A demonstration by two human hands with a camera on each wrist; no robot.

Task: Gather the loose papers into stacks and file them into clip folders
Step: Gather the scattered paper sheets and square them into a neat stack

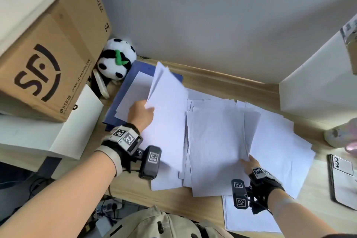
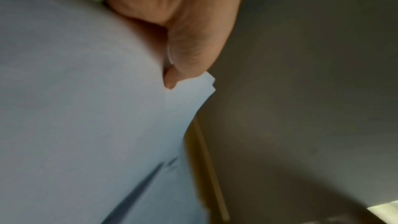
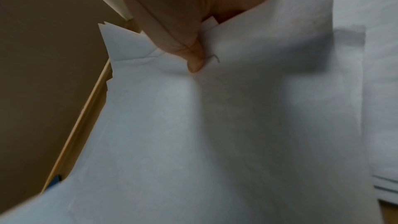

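Observation:
White loose papers (image 1: 274, 135) lie spread across the wooden desk (image 1: 222, 81). My left hand (image 1: 142, 113) pinches a lifted bunch of sheets (image 1: 166, 102) at its left edge; the left wrist view shows the thumb (image 2: 189, 57) pressed on the sheets' corner (image 2: 200, 88). My right hand (image 1: 249, 165) pinches the lower right corner of another stack of sheets (image 1: 214, 145); in the right wrist view its thumb (image 3: 193, 60) presses down on the paper (image 3: 215, 125). A blue clip folder (image 1: 123, 98) lies open at the back left with a white sheet on it.
A large SF cardboard box (image 1: 44, 54) and a panda plush (image 1: 115, 61) stand at the back left. A phone (image 1: 342, 179) lies at the right edge, a white board (image 1: 316, 87) leans behind it. One sheet (image 1: 247, 218) overhangs the desk's near edge.

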